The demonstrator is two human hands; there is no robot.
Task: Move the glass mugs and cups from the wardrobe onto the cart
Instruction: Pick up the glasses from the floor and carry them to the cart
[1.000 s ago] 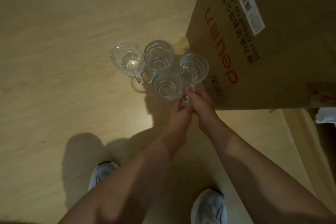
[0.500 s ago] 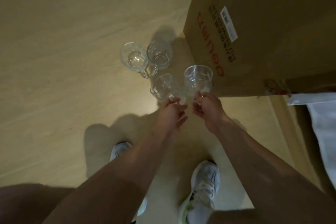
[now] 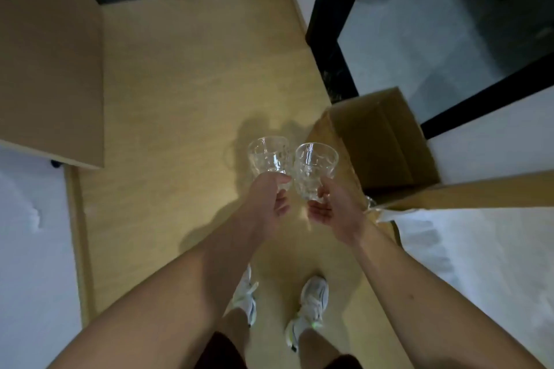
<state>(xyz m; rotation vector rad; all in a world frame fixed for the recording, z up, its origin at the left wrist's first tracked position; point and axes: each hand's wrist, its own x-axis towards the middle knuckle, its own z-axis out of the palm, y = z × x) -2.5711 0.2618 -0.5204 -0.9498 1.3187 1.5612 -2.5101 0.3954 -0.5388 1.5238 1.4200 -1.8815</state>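
Two clear, faceted glass mugs are held up side by side over the wooden floor. My left hand (image 3: pixel 271 199) grips the left glass mug (image 3: pixel 269 157) near its base. My right hand (image 3: pixel 332 204) holds the right glass mug (image 3: pixel 314 168) by its handle and lower part. The two mugs almost touch at their rims. The other mugs, the wardrobe and the cart are out of view.
An open cardboard box (image 3: pixel 380 141) stands on the floor right of the mugs. A brown panel (image 3: pixel 51 54) juts in at the upper left. A black door frame (image 3: pixel 326 39) and a white bed edge (image 3: pixel 479 249) lie to the right. My shoes (image 3: pixel 311 305) stand below.
Both mugs have been lifted off the floor, away from the two left standing there. The view has swung up and away; the printed box and the other mugs are gone from sight.
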